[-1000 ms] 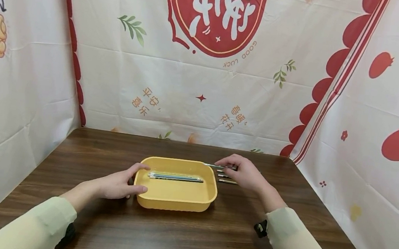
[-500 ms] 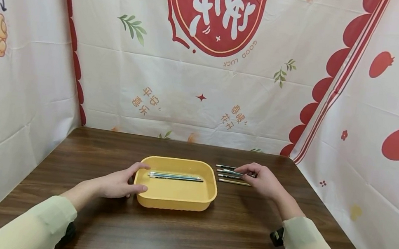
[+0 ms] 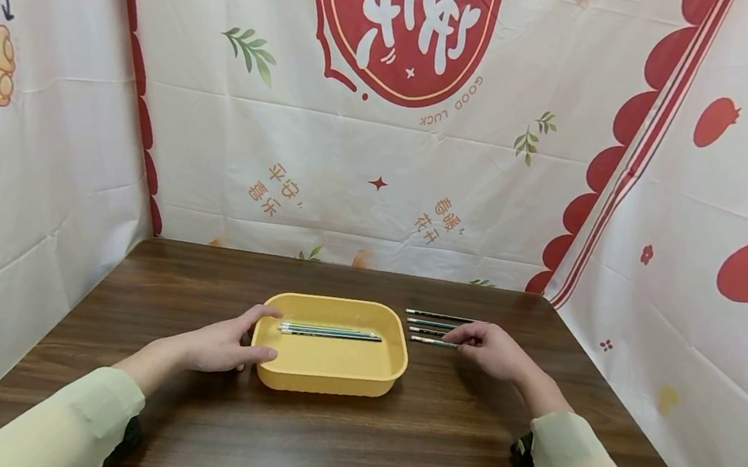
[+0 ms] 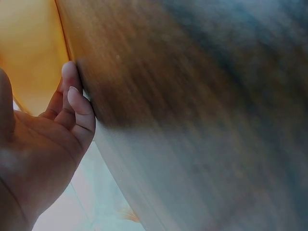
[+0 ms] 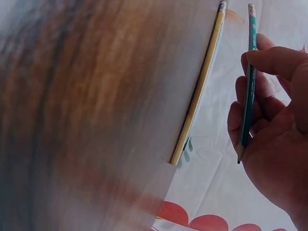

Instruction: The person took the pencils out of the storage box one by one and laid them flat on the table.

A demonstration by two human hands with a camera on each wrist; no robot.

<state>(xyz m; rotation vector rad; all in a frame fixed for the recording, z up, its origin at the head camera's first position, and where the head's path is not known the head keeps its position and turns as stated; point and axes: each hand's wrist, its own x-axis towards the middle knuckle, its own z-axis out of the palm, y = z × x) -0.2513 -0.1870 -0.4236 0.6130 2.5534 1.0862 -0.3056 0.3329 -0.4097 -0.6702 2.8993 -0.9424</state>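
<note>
My right hand (image 3: 489, 347) pinches a green pencil (image 5: 251, 77) between thumb and fingers; its white-tipped end points left and its sharpened tip lies by the palm. In the head view this pencil overlaps the front of a row of pencils (image 3: 433, 323) on the table. A yellow pencil (image 5: 201, 91) shows beyond it in the right wrist view. At the left end of a yellow plastic tray (image 3: 327, 384), my left hand (image 3: 221, 339) holds the rim, thumb and index finger over it and other fingers outside. Several pencils (image 3: 333, 334) lie side by side in the tray.
The brown wooden table (image 3: 347, 456) is enclosed by a printed white cloth (image 3: 357, 146) at the back and both sides. Dark straps with small devices (image 3: 521, 451) sit at both wrists.
My right hand, with the green pencil, has moved from near the tray's back right corner rightward, then toward the front of the pencil row. The left hand and tray stay put.
</note>
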